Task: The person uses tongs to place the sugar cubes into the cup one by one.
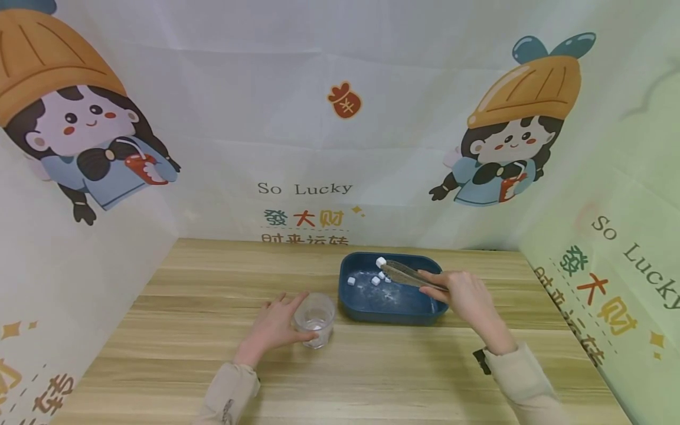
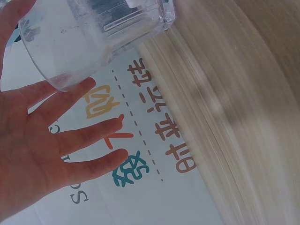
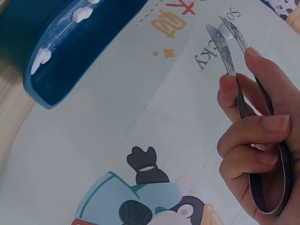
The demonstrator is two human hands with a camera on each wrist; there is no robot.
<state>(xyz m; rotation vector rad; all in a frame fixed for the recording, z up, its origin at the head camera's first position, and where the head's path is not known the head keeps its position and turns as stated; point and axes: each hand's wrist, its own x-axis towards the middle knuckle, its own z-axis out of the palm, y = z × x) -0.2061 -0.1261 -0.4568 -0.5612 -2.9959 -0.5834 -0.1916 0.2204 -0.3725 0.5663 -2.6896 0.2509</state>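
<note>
Lower centre: left hand point(image 1: 273, 326) holds the clear glass point(image 1: 317, 317) between thumb and forefinger, other fingers spread, likely to steady it. Right of centre: right hand point(image 1: 467, 296) grips metal tongs point(image 1: 408, 274), apparently squeezed so their tips pinch a white cube point(image 1: 381, 261) over the blue tray point(image 1: 393, 305). Held cube: small, blocky, sharp-cornered; texture too small to judge.

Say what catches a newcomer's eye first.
Probably the large cartoon figures on the backdrop, upper left and upper right in the head view. Below, the right hand holds tongs pinching a white cube near the blue tray, and the left hand holds a clear glass beside it.
</note>
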